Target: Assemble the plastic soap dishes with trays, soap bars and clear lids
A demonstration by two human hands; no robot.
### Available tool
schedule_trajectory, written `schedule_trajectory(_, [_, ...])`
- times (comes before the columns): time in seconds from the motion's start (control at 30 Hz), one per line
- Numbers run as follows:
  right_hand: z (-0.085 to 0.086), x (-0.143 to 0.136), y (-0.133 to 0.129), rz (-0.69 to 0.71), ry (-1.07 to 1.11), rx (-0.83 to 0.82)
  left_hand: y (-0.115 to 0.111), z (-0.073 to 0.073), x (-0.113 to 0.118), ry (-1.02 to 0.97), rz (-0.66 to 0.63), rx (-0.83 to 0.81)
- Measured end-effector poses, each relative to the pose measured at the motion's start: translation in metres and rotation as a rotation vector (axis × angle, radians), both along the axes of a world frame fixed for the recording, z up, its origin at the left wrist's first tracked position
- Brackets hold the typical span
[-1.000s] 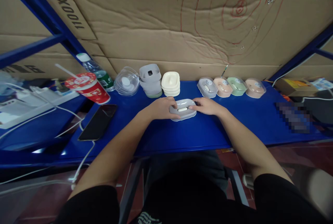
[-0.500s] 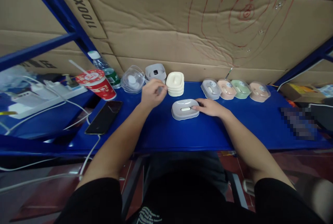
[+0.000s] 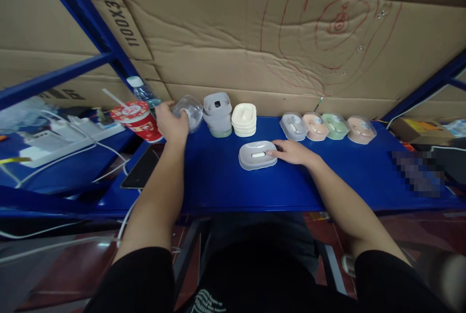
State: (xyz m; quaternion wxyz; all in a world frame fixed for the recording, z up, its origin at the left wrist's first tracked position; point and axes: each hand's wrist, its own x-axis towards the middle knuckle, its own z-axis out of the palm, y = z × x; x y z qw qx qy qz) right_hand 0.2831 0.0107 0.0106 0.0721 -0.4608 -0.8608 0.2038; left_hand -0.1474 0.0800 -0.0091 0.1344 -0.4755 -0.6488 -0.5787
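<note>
My left hand (image 3: pixel 172 121) is at the stack of clear plastic lids (image 3: pixel 193 111), its thumb pressed on the near side and its other fingers curled round the left edge. How many lids it grips I cannot make out. My right hand (image 3: pixel 293 151) holds the right end of a grey oval soap-box-like case (image 3: pixel 253 161), which rests on the blue table in front of me. A small white bar lies in the middle of this case. Behind it stand a stack of grey cases (image 3: pixel 217 120) and a stack of cream inner trays (image 3: pixel 244 120).
Several finished-looking lidded boxes, among them a green one (image 3: pixel 334 125), form a row at the back right. A red paper cup (image 3: pixel 143 121) with a straw, a water bottle (image 3: pixel 141 90) and a dark phone (image 3: pixel 142 167) are at left. Cardboard (image 3: pixel 218 36) walls the back.
My left hand has moved left from in front of the grey stack to the clear lids. The right hand stays on the grey case, which has hardly moved.
</note>
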Motion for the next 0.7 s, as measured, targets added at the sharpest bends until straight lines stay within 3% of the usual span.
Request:
schedule_trajectory(0.13, [0.0, 0.0, 0.0, -0.004, 0.002, 0.012, -0.001, 0.001, 0.001, -0.011, -0.026, -0.071])
schedule_trajectory(0.4, [0.006, -0.002, -0.003, 0.002, -0.009, -0.015, -0.027, 0.026, 0.019, -0.046, 0.009, -0.243])
schedule_trajectory(0.57, [0.003, -0.001, -0.002, 0.004, -0.008, -0.012, -0.031, 0.029, 0.015, -0.084, -0.059, -0.241])
schedule_trajectory(0.7, [-0.001, 0.001, 0.0, 0.0, -0.022, 0.002, -0.034, 0.037, 0.022, -0.103, -0.042, -0.13])
